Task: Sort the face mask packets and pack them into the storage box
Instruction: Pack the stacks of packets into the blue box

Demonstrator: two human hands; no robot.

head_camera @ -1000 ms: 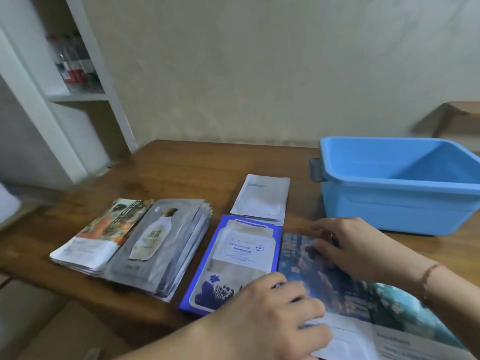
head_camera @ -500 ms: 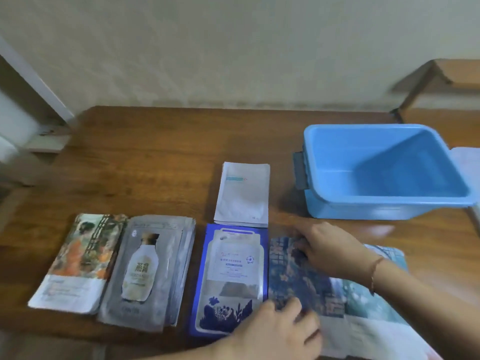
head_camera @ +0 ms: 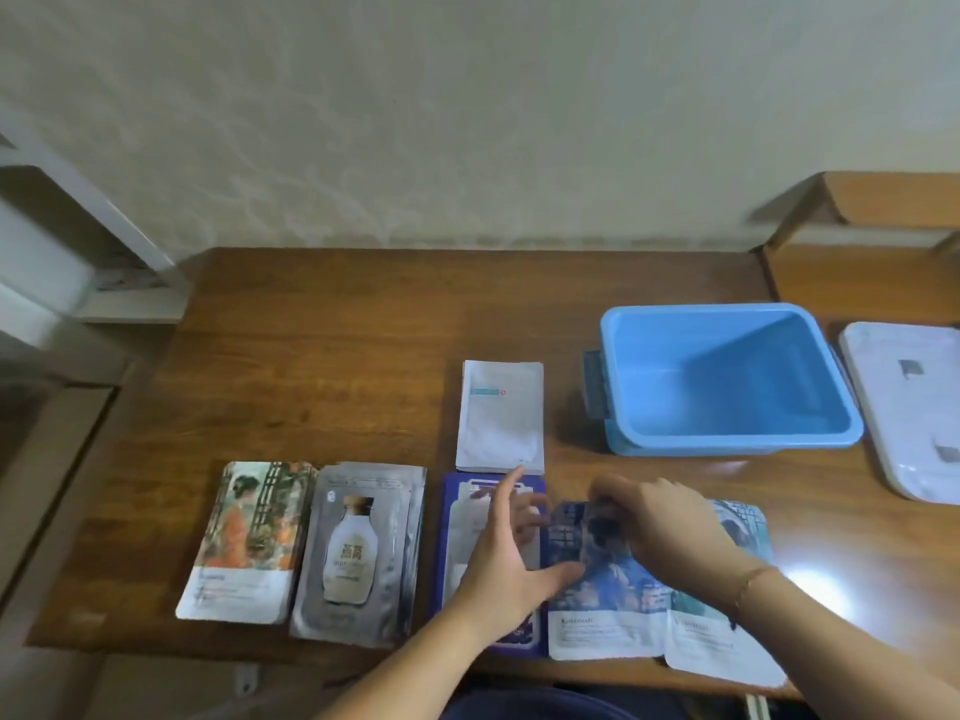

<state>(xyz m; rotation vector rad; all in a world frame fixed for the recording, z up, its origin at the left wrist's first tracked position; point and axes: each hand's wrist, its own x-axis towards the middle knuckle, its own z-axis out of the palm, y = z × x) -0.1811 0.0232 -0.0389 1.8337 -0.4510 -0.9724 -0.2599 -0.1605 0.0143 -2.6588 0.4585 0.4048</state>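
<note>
Along the front edge of the tabletop (head_camera: 332, 324) lie the face mask packets in a row. Nearest the front left corner is the orange picture packet (head_camera: 247, 543), and just beside it the silver stack with the bottle print (head_camera: 358, 553). Next comes the dark blue packet (head_camera: 457, 532), over which the left hand (head_camera: 498, 558) is held with fingers straight and spread, thumb out toward the blue picture packet (head_camera: 597, 589). Whether the palm touches the packet cannot be told. The right hand (head_camera: 660, 522) sits on the top end of that blue picture packet, fingers curled and pinching its upper edge. Another like packet (head_camera: 727, 641) lies partly under it toward the right. A white packet (head_camera: 500, 415) lies behind the row. The blue storage box (head_camera: 727, 439) stands toward the back right, with a white lid (head_camera: 904, 407) beside it.
</note>
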